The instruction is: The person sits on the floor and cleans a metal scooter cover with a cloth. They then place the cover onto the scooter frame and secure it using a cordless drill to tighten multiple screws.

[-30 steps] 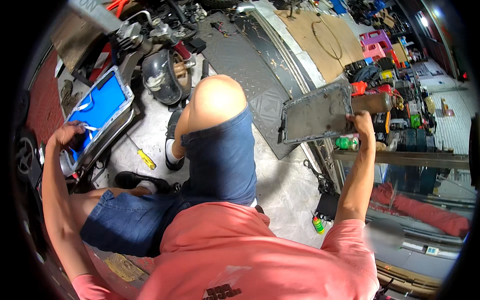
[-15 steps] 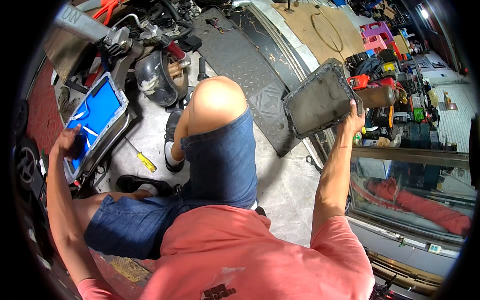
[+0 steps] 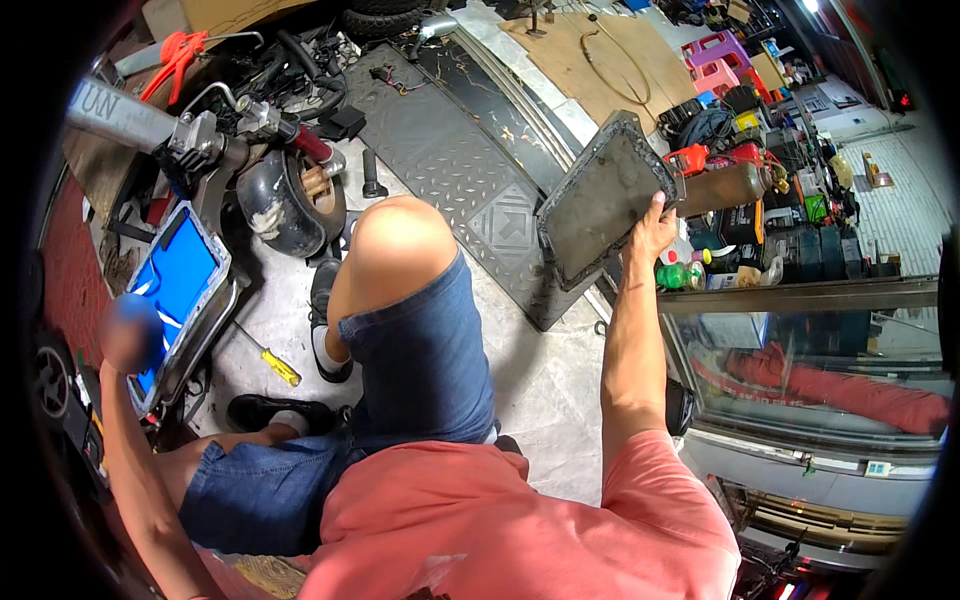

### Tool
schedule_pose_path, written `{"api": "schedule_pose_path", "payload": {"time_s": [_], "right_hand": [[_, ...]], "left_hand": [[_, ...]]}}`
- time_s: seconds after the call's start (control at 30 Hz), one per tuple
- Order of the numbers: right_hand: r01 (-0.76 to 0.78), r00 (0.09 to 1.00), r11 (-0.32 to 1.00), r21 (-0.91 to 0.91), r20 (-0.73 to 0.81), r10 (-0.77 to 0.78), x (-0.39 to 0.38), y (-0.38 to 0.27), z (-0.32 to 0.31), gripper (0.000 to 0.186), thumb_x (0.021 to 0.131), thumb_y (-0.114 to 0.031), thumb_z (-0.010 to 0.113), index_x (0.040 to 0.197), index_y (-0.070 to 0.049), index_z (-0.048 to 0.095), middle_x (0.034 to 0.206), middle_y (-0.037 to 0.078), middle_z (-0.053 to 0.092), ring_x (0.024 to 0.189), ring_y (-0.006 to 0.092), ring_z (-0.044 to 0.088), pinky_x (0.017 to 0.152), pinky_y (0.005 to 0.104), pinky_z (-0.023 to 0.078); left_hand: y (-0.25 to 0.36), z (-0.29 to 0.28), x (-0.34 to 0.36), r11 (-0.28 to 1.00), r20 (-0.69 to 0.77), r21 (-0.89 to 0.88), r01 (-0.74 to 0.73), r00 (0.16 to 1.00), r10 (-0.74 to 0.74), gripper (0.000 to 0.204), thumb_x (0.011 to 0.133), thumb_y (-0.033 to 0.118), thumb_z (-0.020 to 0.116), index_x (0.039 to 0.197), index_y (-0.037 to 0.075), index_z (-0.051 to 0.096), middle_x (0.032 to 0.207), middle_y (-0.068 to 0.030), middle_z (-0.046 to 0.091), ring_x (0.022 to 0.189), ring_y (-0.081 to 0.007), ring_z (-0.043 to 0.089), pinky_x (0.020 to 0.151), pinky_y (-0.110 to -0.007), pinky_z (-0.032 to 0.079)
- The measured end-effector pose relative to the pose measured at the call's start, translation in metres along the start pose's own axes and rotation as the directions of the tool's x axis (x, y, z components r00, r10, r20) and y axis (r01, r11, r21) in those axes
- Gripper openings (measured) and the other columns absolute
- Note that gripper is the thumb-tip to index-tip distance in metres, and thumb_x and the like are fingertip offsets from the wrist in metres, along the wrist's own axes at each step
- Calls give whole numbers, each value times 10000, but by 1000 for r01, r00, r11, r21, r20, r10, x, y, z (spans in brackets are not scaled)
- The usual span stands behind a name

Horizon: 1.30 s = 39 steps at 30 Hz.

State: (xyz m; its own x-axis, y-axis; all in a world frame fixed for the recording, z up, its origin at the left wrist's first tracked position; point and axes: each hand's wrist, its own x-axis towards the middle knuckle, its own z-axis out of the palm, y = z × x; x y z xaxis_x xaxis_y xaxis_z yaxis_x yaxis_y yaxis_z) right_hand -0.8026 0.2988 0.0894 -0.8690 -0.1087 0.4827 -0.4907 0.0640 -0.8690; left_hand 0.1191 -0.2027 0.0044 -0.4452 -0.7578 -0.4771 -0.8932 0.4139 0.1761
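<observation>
A dark grey rectangular cover (image 3: 610,205) with a ragged, sealant-smeared rim is held up on the right, tilted, over the floor. My right hand (image 3: 655,232) grips its lower right edge, thumb on the flat face. On the left is an open case-like frame with a grey, sealant-coated rim (image 3: 222,250). Its bright blue interior (image 3: 180,275) shows white strips or cables across it. My left hand (image 3: 132,338) is at the near left side of this frame; a blur covers its fingers.
A yellow-handled screwdriver (image 3: 280,368) lies on the pale floor between the frame and my shoe. Beyond are a scuffed black rounded shell (image 3: 285,205), an orange-handled caulking gun (image 3: 175,65) and a dark tread-patterned mat (image 3: 450,170). Cluttered tools and a glass cabinet (image 3: 820,370) stand on the right.
The whole view has shifted, carrying most things leftward. The cover in my right hand is tilted more steeply. My left hand stays by the blue-lined frame.
</observation>
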Motion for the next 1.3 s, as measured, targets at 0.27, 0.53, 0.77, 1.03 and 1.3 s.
{"api": "schedule_pose_path", "payload": {"time_s": [0.27, 0.53, 0.77, 1.03, 1.3], "right_hand": [[-542, 839, 790, 287, 122, 531, -47, -18, -32, 1080, 1033, -855, 166, 1536, 17, 556, 1556, 182, 597, 1532, 320, 418, 1285, 578, 202], [-769, -38, -298, 565, 425, 904, -126, 35, -80, 1366, 817, -830, 731, 1674, 44, 124, 1641, 375, 241, 1370, 585, 510, 989, 619, 601], [-609, -207, -443, 658, 407, 890, -215, 161, -76, 594, 828, -394, 761, 1295, -48, 643, 1052, 195, 689, 868, 304, 700, 558, 369, 583], [-410, -319, -650, 640, 567, 759, -207, 117, -53, 412, 832, -258, 769, 1152, -10, 694, 1097, 156, 770, 634, 173, 726, 446, 266, 403], [-611, 55, -276, 742, 388, 920, -204, 120, -32, 304, 948, -248, 752, 1195, -71, 734, 1068, 83, 808, 842, 229, 797, 448, 250, 362]], "left_hand": [[-11, 2, -22, 975, -226, -165, -149, 968, 110, 774, 1096, 653, 431, 1174, -84, 655, 1021, -281, 726, 799, -391, 750, 632, -549, 594], [8, -3, -13, 999, -49, 52, 5, 999, -3, 322, 897, 182, 742, 1214, 129, 713, 1157, -153, 731, 1065, -410, 685, 919, -564, 536], [134, -48, -37, 922, -94, -198, 334, 929, -357, 701, 1102, 581, 498, 1111, -77, 737, 1087, -270, 758, 987, -340, 716, 939, -496, 522], [137, -45, -73, 970, -118, -30, 243, 962, -245, 578, 1104, 473, 497, 930, -9, 765, 876, -262, 729, 843, -363, 738, 784, -506, 547], [194, -88, -89, 926, 86, 373, 57, 992, -96, 269, 944, 284, 662, 997, 53, 791, 874, -169, 775, 761, -305, 755, 722, -452, 597]]}}
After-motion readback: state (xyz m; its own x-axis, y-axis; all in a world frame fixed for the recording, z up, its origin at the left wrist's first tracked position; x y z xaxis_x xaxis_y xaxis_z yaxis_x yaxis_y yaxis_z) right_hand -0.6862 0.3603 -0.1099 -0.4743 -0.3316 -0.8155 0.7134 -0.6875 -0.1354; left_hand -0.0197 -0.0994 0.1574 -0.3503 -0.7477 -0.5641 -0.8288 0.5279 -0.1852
